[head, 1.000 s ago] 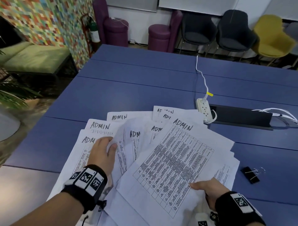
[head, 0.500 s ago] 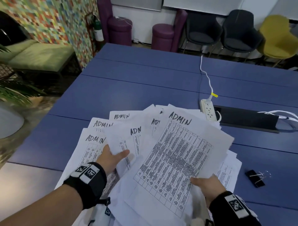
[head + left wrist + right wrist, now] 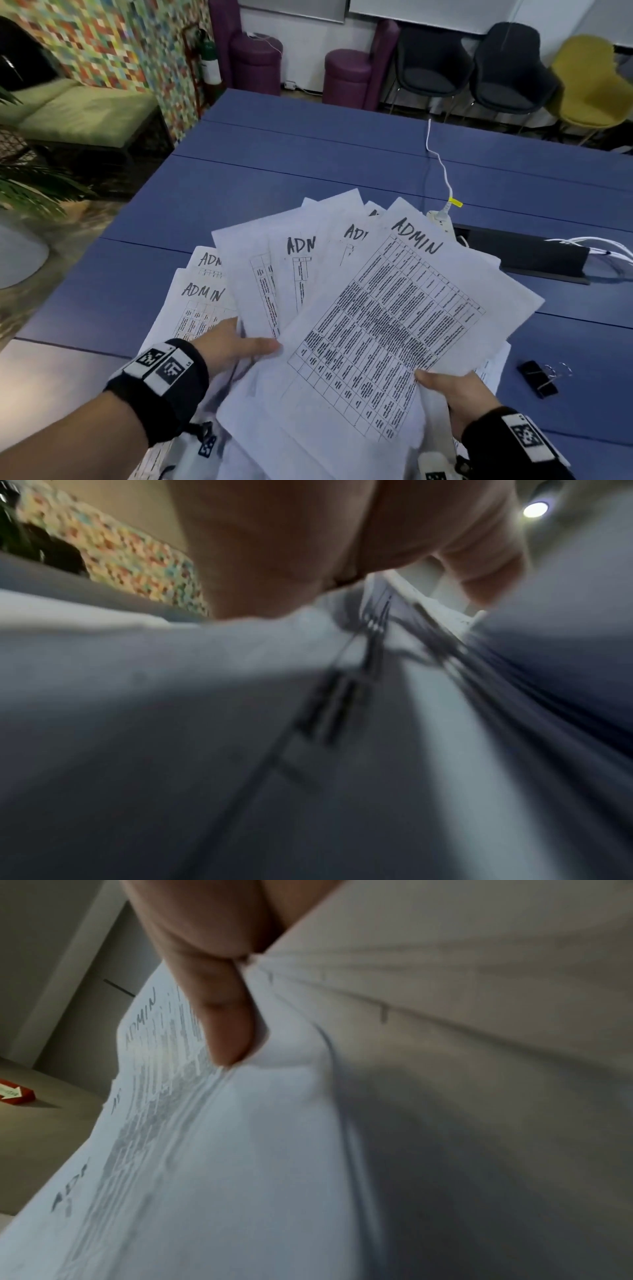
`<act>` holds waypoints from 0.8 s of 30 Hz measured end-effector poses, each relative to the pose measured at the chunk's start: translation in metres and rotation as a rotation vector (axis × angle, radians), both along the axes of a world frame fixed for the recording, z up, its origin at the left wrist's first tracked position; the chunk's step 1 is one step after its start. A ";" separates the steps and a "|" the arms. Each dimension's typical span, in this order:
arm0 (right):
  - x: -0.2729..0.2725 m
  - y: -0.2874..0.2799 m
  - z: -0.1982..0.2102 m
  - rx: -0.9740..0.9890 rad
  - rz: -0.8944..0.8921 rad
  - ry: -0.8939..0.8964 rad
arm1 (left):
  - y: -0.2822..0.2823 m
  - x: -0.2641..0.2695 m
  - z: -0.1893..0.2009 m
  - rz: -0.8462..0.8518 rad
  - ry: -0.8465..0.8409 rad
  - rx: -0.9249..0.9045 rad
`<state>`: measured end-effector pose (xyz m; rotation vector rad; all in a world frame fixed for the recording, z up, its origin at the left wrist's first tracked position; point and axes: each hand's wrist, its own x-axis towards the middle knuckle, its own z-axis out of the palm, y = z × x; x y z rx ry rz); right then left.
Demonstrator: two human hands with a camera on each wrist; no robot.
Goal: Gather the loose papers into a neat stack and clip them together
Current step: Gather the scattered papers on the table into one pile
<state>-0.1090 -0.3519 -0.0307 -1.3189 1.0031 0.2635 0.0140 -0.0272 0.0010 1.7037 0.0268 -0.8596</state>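
Several white printed papers (image 3: 394, 325) headed "ADMIN" are fanned out and raised above the blue table (image 3: 308, 154). My left hand (image 3: 236, 346) holds the fan's left side, thumb on top and fingers hidden under the sheets. My right hand (image 3: 452, 387) pinches the lower right edge. In the right wrist view its thumb (image 3: 222, 1015) presses on the papers (image 3: 240, 1150). The left wrist view is blurred, showing the hand (image 3: 274, 547) over the papers (image 3: 240, 656). Two more sheets (image 3: 202, 294) lie lower at the left. A black binder clip (image 3: 539, 378) lies on the table to the right.
A white power strip (image 3: 443, 221) with its cable (image 3: 442, 164) and a black slot (image 3: 534, 258) sit behind the papers. Dark and yellow chairs stand at the table's far side. The table's left edge drops to the floor beside a plant.
The fan of papers has come up off the table toward me. My left hand went from pressing on top of the sheets to holding them from the side.
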 end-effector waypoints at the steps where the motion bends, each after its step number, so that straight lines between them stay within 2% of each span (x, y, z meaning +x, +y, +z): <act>1: 0.004 0.006 0.010 0.044 0.047 0.028 | -0.005 -0.004 0.000 -0.012 0.047 -0.060; 4: 0.006 0.012 0.015 0.060 0.081 0.050 | -0.019 -0.012 -0.006 -0.073 0.095 -0.090; 6: 0.008 0.013 0.003 0.011 0.076 0.071 | -0.024 -0.014 -0.011 -0.100 0.125 -0.073; 9: 0.011 0.018 0.004 -0.022 0.114 0.009 | -0.024 -0.018 -0.019 -0.114 0.171 -0.064; 10: 0.011 0.020 0.007 0.036 0.122 -0.043 | -0.023 -0.019 -0.021 -0.111 0.175 -0.055; 13: 0.015 0.024 0.013 0.137 0.161 -0.162 | -0.021 -0.020 -0.020 -0.074 0.150 0.016; 15: 0.021 0.027 0.017 0.082 0.169 -0.215 | -0.016 -0.022 -0.020 -0.025 0.121 0.044; 18: 0.034 0.024 0.023 0.014 0.068 -0.226 | -0.006 -0.023 -0.020 0.106 0.118 0.026; 20: 0.038 0.014 0.019 -0.105 0.015 -0.195 | 0.009 -0.017 -0.026 0.178 0.123 -0.006; 23: 0.039 -0.007 0.014 -0.597 -0.015 0.017 | 0.033 -0.005 -0.042 0.217 0.095 0.071; 24: 0.039 -0.012 0.014 -0.684 0.012 0.073 | 0.040 -0.002 -0.047 0.231 0.094 0.113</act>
